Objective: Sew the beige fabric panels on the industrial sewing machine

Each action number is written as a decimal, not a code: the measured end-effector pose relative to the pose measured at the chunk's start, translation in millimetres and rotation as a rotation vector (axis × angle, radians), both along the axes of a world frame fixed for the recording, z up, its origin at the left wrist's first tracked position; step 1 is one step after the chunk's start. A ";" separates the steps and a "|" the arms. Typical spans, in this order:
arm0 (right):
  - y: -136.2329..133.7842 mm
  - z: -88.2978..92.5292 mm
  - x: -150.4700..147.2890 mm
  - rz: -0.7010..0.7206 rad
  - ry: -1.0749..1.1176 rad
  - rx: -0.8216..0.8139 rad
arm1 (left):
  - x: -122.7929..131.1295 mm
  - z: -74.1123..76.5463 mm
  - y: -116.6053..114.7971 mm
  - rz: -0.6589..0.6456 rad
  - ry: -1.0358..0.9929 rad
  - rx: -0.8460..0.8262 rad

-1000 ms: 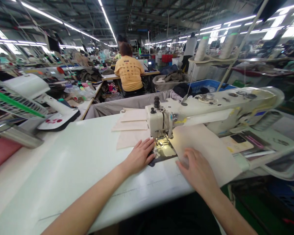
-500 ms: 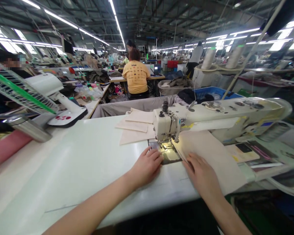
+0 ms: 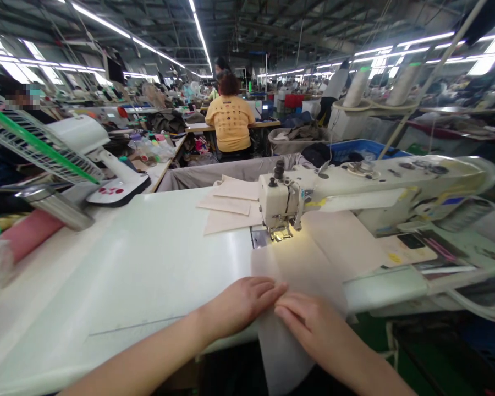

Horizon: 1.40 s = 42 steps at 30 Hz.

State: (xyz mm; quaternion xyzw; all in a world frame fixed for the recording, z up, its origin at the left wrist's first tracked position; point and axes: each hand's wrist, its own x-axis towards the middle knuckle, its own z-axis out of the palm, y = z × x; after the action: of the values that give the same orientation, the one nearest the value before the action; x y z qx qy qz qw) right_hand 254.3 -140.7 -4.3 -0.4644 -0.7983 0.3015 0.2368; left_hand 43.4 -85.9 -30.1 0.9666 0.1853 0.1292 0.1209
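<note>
A pale cream fabric piece [image 3: 303, 268] lies in front of the sewing machine's presser foot [image 3: 282, 235] and hangs over the table's front edge. My left hand [image 3: 241, 305] rests on its left part, fingers close together and pressed on the cloth. Touching it fingertip to fingertip, my right hand [image 3: 315, 324] pinches the same fabric piece, its thumb towards me. The sewing machine [image 3: 278, 198] stands just beyond both hands with its lamp lit. More cream pieces [image 3: 231, 203] are stacked left of its head, and another cream piece [image 3: 346, 242] lies under its arm.
On the left stand a white fan [image 3: 82, 137] and a steel flask [image 3: 58, 206] beside a pink roll [image 3: 33, 236]. A phone [image 3: 408, 247] lies on the right. Thread cones [image 3: 355, 91] rise behind the machine. A person in a yellow shirt [image 3: 231, 124] sits ahead.
My right hand has moved left and towards me, bringing a cream fabric piece in front of the presser foot. My left hand has drawn back from the needle plate onto that piece.
</note>
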 end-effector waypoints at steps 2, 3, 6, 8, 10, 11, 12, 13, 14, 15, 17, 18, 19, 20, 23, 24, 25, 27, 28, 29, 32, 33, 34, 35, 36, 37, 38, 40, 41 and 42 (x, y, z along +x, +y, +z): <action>-1.7 -3.9 18.1 0.011 -0.025 0.098 | -27.3 -1.4 -0.5 -0.024 0.040 0.000; -3.1 -7.7 28.9 0.031 -0.057 0.170 | -40.9 -0.1 -1.3 -0.016 0.046 -0.004; -9.0 -24.6 56.2 0.210 -0.238 0.317 | -71.4 8.8 -6.8 0.073 0.089 -0.032; -11.7 -38.3 64.9 0.293 -0.363 0.386 | -79.0 14.5 -12.8 0.091 0.147 -0.035; -10.8 -52.1 66.9 0.307 -0.429 0.475 | -77.8 18.2 -19.5 0.018 0.212 -0.057; -8.9 -58.0 66.5 0.311 -0.436 0.517 | -75.3 19.6 -22.9 -0.026 0.235 -0.081; -6.3 -62.6 65.5 0.319 -0.424 0.552 | -72.4 21.0 -25.9 -0.061 0.244 -0.113; -3.1 -65.5 64.2 0.332 -0.393 0.571 | -69.4 22.6 -28.4 -0.072 0.237 -0.154; 0.4 -66.6 62.6 0.342 -0.344 0.566 | -66.6 24.6 -30.4 -0.055 0.207 -0.205; 4.0 -65.6 60.5 0.344 -0.277 0.534 | -64.0 27.1 -31.5 -0.014 0.151 -0.268; 11.9 -59.2 54.2 0.287 -0.093 0.383 | -59.5 32.1 -30.8 0.151 0.001 -0.453; 16.1 -54.8 49.7 0.214 0.014 0.258 | -57.1 33.9 -28.9 0.276 -0.076 -0.568; 20.5 -50.7 44.4 0.116 0.131 0.114 | -54.6 34.6 -25.8 0.416 -0.142 -0.679; 25.1 -47.5 38.3 0.004 0.253 -0.029 | -52.0 34.0 -21.8 0.555 -0.188 -0.768; 38.1 -46.9 18.9 -0.281 0.558 -0.318 | -44.8 25.0 -6.8 0.838 -0.219 -0.813; 41.4 -49.7 13.4 -0.334 0.628 -0.346 | -43.1 20.8 -2.3 0.870 -0.215 -0.780; 44.0 -53.4 9.0 -0.374 0.681 -0.349 | -42.1 16.8 1.3 0.892 -0.217 -0.744; 46.4 -60.9 4.1 -0.428 0.754 -0.333 | -41.9 10.4 4.8 0.917 -0.241 -0.704; 46.5 -63.6 3.6 -0.440 0.775 -0.322 | -42.5 8.2 4.8 0.930 -0.263 -0.697; 46.1 -65.2 4.1 -0.438 0.782 -0.311 | -43.3 6.5 3.8 0.950 -0.291 -0.690; 44.4 -63.1 7.7 -0.377 0.669 -0.280 | -45.4 3.3 -2.0 1.002 -0.381 -0.672; 44.4 -60.9 8.4 -0.352 0.586 -0.263 | -45.6 2.6 -4.1 1.014 -0.407 -0.663; 44.9 -58.7 8.6 -0.336 0.500 -0.237 | -45.6 2.3 -5.9 1.024 -0.423 -0.654; 45.8 -56.9 8.0 -0.326 0.425 -0.205 | -45.4 2.3 -7.2 1.029 -0.426 -0.647; 47.2 -55.6 6.9 -0.324 0.371 -0.167 | -45.1 2.8 -8.0 1.033 -0.412 -0.638; 48.9 -55.2 5.4 -0.324 0.341 -0.131 | -44.9 3.6 -8.1 1.038 -0.376 -0.619; 50.8 -55.4 3.7 -0.327 0.330 -0.096 | -44.8 4.8 -7.5 1.044 -0.322 -0.587; 54.6 -57.7 0.6 -0.322 0.312 -0.054 | -44.9 7.6 -4.7 1.069 -0.191 -0.480; 56.3 -59.2 -0.5 -0.320 0.293 -0.041 | -45.0 8.7 -2.8 1.083 -0.130 -0.423; 57.7 -60.7 -1.2 -0.321 0.273 -0.028 | -45.1 9.4 -0.8 1.093 -0.079 -0.377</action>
State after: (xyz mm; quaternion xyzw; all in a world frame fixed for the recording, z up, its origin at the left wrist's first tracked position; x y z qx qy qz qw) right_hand 253.1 -83.1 -64.9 -0.5438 -0.6703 0.3312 0.3813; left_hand -1.8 -86.8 -20.6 0.6868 0.6729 0.1735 0.2133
